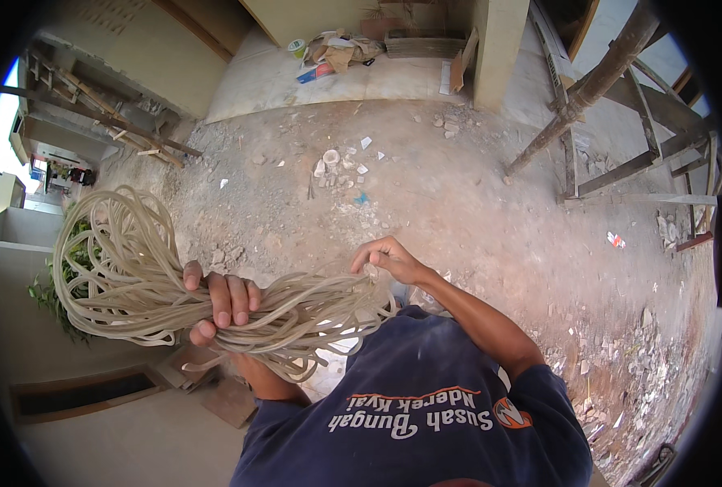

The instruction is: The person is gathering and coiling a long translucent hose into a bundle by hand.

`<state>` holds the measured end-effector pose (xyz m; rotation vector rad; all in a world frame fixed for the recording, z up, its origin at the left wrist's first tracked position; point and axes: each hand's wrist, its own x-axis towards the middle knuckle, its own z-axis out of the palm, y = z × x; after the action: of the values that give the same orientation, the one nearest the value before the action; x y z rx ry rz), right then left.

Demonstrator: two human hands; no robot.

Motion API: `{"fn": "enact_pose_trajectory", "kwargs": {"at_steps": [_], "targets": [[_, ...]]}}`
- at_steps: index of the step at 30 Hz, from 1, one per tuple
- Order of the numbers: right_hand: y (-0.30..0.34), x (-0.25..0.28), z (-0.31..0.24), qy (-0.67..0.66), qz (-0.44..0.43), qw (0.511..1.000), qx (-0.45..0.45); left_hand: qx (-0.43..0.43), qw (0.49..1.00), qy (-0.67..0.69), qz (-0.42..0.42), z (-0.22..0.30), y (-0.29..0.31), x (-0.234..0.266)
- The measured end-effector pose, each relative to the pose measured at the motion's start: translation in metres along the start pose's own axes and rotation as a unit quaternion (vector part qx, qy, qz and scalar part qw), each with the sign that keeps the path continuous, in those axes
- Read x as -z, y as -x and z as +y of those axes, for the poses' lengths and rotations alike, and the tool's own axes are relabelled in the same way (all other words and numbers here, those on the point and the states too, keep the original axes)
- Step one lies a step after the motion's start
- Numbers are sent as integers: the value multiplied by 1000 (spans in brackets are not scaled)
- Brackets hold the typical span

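Note:
A bundle of thin, pale, translucent hose [125, 280] is gathered in many long loops at the left and centre. My left hand [229, 302] is closed around its middle, with the fingers wrapped over the strands. Wide loops fan out on the left of that hand, and narrower ones reach right, in front of my dark blue shirt. A loose hose end pokes out below the left hand. My right hand [389, 258] hovers just above the bundle's right end, its fingers bent and the thumb apart from them. Nothing shows in its grasp.
Rubble and dust cover the ground [474, 219], with a small heap of broken pieces [336, 168] ahead. Wooden scaffolding [620, 146] stands at the right. Scrap cardboard [336, 53] lies on the tiled floor at the back. A leafy plant [48, 300] is behind the loops.

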<state>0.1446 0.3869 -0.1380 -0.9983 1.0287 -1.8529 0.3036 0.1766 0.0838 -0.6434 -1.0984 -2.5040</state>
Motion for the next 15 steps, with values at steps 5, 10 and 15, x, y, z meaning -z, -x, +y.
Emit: {"fn": "enact_pose_trajectory", "kwargs": {"at_steps": [5, 10, 15], "targets": [[37, 46, 2, 233, -98, 921, -297, -159, 986, 37, 35, 48, 18, -23], [-11, 1, 9, 330, 82, 936, -92, -188, 978, -74, 59, 41, 31, -28], [-100, -77, 10, 387, 39, 908, 157, -115, 993, -1, -20, 23, 26, -30]]}}
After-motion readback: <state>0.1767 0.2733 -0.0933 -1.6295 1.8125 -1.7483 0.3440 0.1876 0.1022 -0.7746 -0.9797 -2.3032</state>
